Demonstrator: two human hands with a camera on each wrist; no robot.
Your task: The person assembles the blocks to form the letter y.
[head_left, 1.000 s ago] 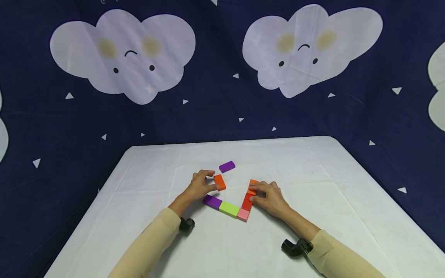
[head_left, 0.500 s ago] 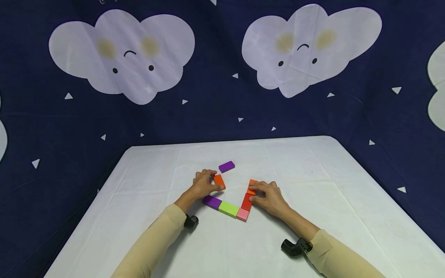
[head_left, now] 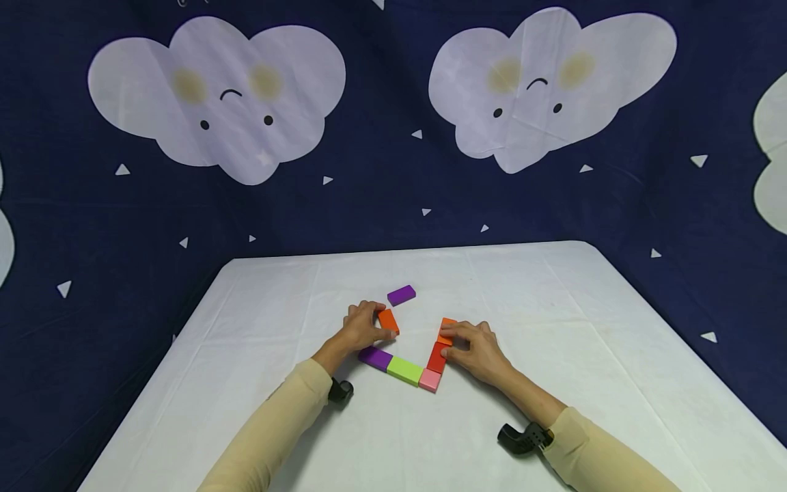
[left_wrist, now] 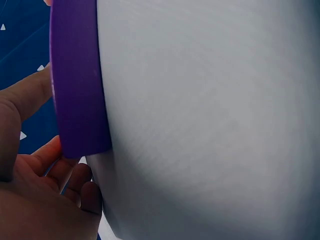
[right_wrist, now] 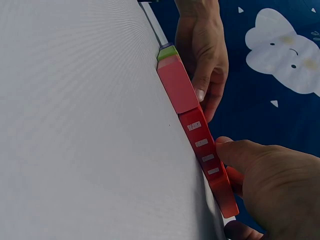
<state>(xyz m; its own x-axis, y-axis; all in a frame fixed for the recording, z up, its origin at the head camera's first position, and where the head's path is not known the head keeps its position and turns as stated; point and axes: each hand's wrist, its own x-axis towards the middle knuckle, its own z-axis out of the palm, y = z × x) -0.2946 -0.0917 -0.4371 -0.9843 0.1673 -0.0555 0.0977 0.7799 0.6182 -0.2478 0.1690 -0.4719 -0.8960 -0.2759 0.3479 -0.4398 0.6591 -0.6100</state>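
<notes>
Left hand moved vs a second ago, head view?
Yes, slightly: the left hand has shifted toward the right hand, judged against the lone far purple block, which sits where it did.

1. Two purple blocks [head_left: 402,295] [head_left: 376,358].
2. Two orange blocks [head_left: 388,321] [head_left: 448,322].
3. One lime-green block [head_left: 405,371].
4. One red block [head_left: 437,358], with four pale patches [right_wrist: 201,142] on it.
5. One pink block [head_left: 430,380], bringing the blocks to seven.
6. Two hands [head_left: 359,326] [head_left: 476,348].
7. Two beige sleeves [head_left: 270,424] [head_left: 596,451].
8. Two black wrist devices [head_left: 341,391] [head_left: 525,439].
9. One white counter [head_left: 492,273].
10. Two whole clouds [head_left: 221,68] [head_left: 553,61] printed on one dark blue cloth [head_left: 381,205], others cut off at the head view's side edges.
</notes>
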